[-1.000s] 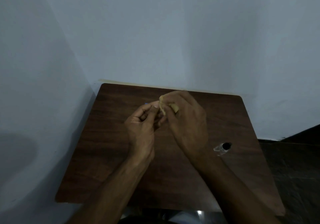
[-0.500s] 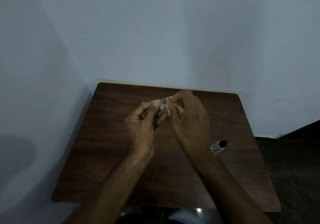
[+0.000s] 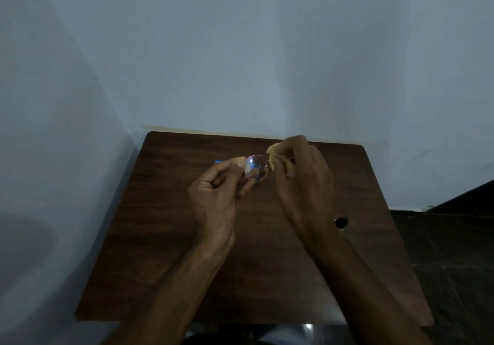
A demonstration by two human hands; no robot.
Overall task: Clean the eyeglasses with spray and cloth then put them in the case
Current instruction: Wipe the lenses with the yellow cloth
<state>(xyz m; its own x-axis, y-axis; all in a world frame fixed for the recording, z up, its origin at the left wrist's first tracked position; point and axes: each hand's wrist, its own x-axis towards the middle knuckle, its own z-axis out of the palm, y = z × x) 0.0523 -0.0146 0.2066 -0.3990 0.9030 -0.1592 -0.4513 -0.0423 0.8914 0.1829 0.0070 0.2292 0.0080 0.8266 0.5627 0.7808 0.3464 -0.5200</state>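
My left hand [image 3: 216, 192] pinches the eyeglasses [image 3: 256, 167] by the frame edge above the table. One round lens with a thin reddish rim shows, glinting. A blue piece of the glasses [image 3: 219, 162] sticks out to the left behind my thumb. My right hand [image 3: 299, 173] holds a crumpled yellow cloth [image 3: 275, 153] at the lens's right edge. The spray bottle [image 3: 341, 222], small with a black cap, stands on the table just right of my right wrist. No case is visible.
A dark brown wooden table [image 3: 165, 237] sits in a corner of pale blue-grey walls, which run along its left and far edges. Dark floor [image 3: 454, 251] lies to the right.
My right hand with the cloth has moved right, off the lens, so the whole round lens now shows. My left hand keeps its hold on the glasses.
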